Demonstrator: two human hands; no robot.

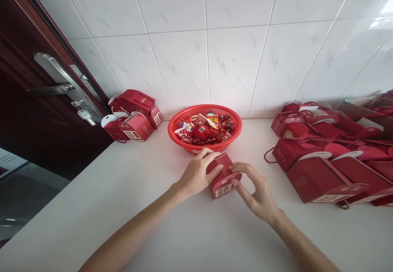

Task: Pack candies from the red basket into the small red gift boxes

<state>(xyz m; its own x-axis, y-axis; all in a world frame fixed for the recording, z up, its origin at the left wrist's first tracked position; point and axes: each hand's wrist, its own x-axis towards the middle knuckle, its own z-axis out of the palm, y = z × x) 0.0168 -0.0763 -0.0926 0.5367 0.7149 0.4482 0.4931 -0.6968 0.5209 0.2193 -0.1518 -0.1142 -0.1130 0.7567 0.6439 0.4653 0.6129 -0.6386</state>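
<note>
A small red candy gift box (223, 174) with a pale printed label on its near side stands upright on the white table, its top flaps folded over. My left hand (199, 171) grips it from the left, the thumb lying across the top and the fingers curled over the far side. On the right, my right hand (253, 188) has its thumb and fingers closed on the rounded flap at the box's near right edge. Just behind the box sits a red plastic basket (173, 136) filled with wrapped sweets (202, 129).
Several red gift boxes (136, 125) are grouped at the back left, beside a dark door with a metal handle (61, 88). Many more red boxes (319, 178) crowd the table's right side. A tiled wall (176, 67) rises along the back.
</note>
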